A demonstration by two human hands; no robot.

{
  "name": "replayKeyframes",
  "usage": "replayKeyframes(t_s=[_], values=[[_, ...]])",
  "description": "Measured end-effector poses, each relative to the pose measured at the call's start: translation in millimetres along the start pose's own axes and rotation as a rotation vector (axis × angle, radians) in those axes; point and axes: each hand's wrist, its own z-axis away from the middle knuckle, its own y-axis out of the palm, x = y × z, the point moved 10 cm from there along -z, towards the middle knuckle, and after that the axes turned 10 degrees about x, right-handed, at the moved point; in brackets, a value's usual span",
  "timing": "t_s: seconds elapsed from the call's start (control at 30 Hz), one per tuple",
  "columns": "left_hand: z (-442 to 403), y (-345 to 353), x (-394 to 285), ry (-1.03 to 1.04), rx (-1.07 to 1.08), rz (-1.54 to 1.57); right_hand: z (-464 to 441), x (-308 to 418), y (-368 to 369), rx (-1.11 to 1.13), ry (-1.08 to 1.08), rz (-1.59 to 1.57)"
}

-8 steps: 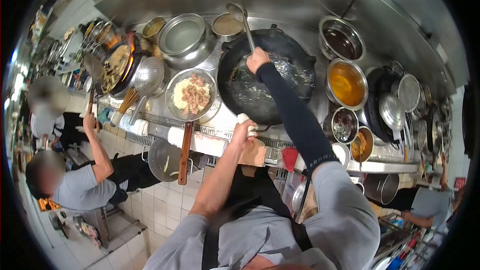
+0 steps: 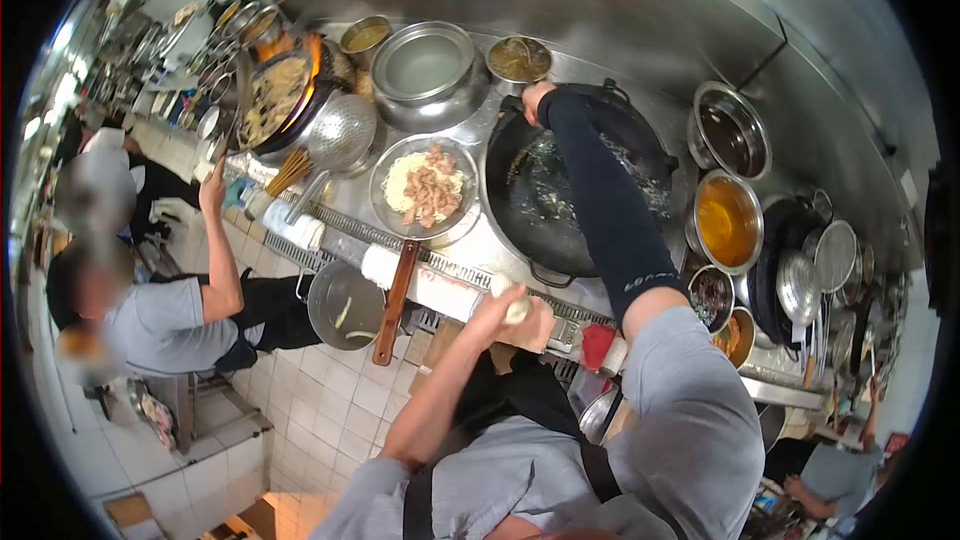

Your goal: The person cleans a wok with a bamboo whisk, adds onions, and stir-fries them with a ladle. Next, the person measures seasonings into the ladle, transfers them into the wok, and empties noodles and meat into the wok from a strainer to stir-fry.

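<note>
Wok (image 2: pixel 545 230): round, blackened metal is sitting on the steel counter (image 2: pixel 580 70), its wet interior glistening with pale flecks.
Right hand (image 2: pixel 538 102): its grip is closing round the ladle (image 2: pixel 524 54), mostly hidden, at the wok's far rim.
Left hand (image 2: pixel 490 318): its grip is clutching a crumpled, pale cloth (image 2: pixel 517 311) just off the wok's near rim.
Strainer (image 2: pixel 384 208): a shallow round with a smooth wooden handle (image 2: pixel 397 302) is lying left of the wok, holding stringy noodles (image 2: pixel 403 190) and lumpy, pinkish-brown meat (image 2: pixel 435 190).
Steel bowl (image 2: pixel 757 240): shiny, curved metal is holding orange liquid (image 2: pixel 727 215) right of the wok.
Change: the ladle's bowl, earlier standing clear beyond the wok, is barely showing; the left hand is sitting farther from the wok's near handle (image 2: pixel 550 278).
</note>
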Motion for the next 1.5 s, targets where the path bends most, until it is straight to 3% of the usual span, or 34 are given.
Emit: replayKeyframes(t_s=[0.07,0.1,0.13,0.17,0.2,0.27,0.33,0.37,0.4,0.43,0.47,0.57,0.63,0.7,0.73,0.77,0.83,0.87,1.03,1.17,1.3,1.43,1.5], values=[[50.3,-30.9,1.3,-0.072,0.112,-0.420,35.1,-10.6,36.8,0.064,0.085,-0.632],[69.8,-50.0,0.4,-0.013,0.088,-0.563,45.4,-5.5,50.5,0.089,0.124,-0.942],[90.2,-68.6,2.0,0.042,0.062,-0.704,42.9,-5.5,47.9,0.130,0.140,-0.936],[101.1,-116.9,42.2,-0.243,0.034,-0.722,39.7,-24.1,40.0,0.164,0.164,-0.943],[113.5,-147.7,44.1,-0.044,-0.042,-0.858,30.8,-30.8,35.7,0.208,0.175,-0.944],[130.6,-274.7,108.7,-0.081,-0.466,-1.209,39.9,-8.2,21.8,-0.111,0.126,0.185],[163.5,-347.4,174.4,-0.297,-0.500,-0.531,118.2,31.6,74.7,-0.637,0.049,1.316],[185.9,-376.4,205.9,-0.310,-0.637,-0.244,149.5,32.4,89.4,-0.811,0.047,1.322],[211.6,-396.4,239.6,-0.320,-0.765,0.047,157.4,25.6,101.1,-0.812,-0.016,1.346],[231.8,-407.7,259.0,-0.341,-0.853,0.152,159.8,21.9,111.0,-0.811,-0.082,1.372],[253.0,-415.4,278.3,-0.365,-0.941,0.259,161.9,20.9,125.3,-0.828,-0.202,1.332],[275.7,-429.2,300.8,-0.601,-0.868,0.008,126.3,16.6,151.2,-0.681,-0.233,1.261],[269.1,-430.9,288.1,-0.569,-0.789,-0.133,88.1,14.7,169.8,-0.591,-0.322,1.317],[263.4,-428.9,261.6,-0.437,-0.812,-0.225,50.6,-6.2,185.1,-0.191,-0.037,0.662],[253.7,-420.9,252.1,-0.368,-0.690,-0.128,11.7,-26.5,179.0,-0.002,-0.059,0.251],[249.4,-423.1,242.3,-0.322,-0.707,-0.110,-24.8,-47.5,172.7,0.148,-0.016,-0.163],[234.8,-425.6,227.1,-0.231,-0.734,-0.077,26.7,-28.3,228.4,0.411,0.103,-1.107],[233.2,-414.1,209.2,-0.235,-0.711,-0.107,53.5,-20.8,237.1,0.362,0.016,-1.171],[219.4,-410.1,174.7,-0.234,-0.673,-0.159,167.6,-30.9,233.2,0.515,-0.137,-1.131],[214.0,-426.0,185.0,-0.288,-0.630,-0.140,291.9,-33.4,209.9,0.307,-0.191,-0.865],[206.5,-444.3,208.1,-0.384,-0.594,-0.150,380.5,-41.8,175.0,0.117,-0.093,-0.875],[204.1,-445.4,202.1,-0.403,-0.542,-0.198,415.2,-64.5,123.8,-0.185,0.066,-0.483],[201.5,-447.7,193.5,-0.391,-0.552,-0.207,431.9,-64.9,117.1,-0.391,0.092,0.054]])
